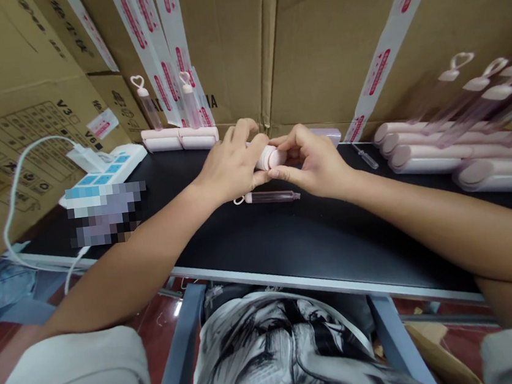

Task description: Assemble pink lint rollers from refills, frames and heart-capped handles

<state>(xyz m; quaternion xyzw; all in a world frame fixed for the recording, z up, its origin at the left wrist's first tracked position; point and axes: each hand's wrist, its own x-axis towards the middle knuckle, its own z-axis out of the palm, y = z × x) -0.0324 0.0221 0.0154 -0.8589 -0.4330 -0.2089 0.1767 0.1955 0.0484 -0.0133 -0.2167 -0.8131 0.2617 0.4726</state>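
My left hand (229, 164) wraps its fingers around a pale pink cylinder (273, 157) above the black table (288, 231). From the other side, the thumb and fingers of my right hand (319, 160) close on the cylinder's round end. Much of its body is hidden by my fingers. Just below my hands, a clear tube with a heart-shaped handle (272, 197) lies flat on the table. Behind my right hand a lilac translucent piece (327, 136) partly shows. To the right of it lies a small screwdriver (367, 158) with a clear handle.
Several pink cylinders (425, 157) lie at right, with heart-handled tubes (484, 83) standing by them. Two more cylinders (180, 140) rest at back left with upright tubes (149, 108). A power strip (106, 172) with a white cable is left. Cardboard (313, 43) walls the back.
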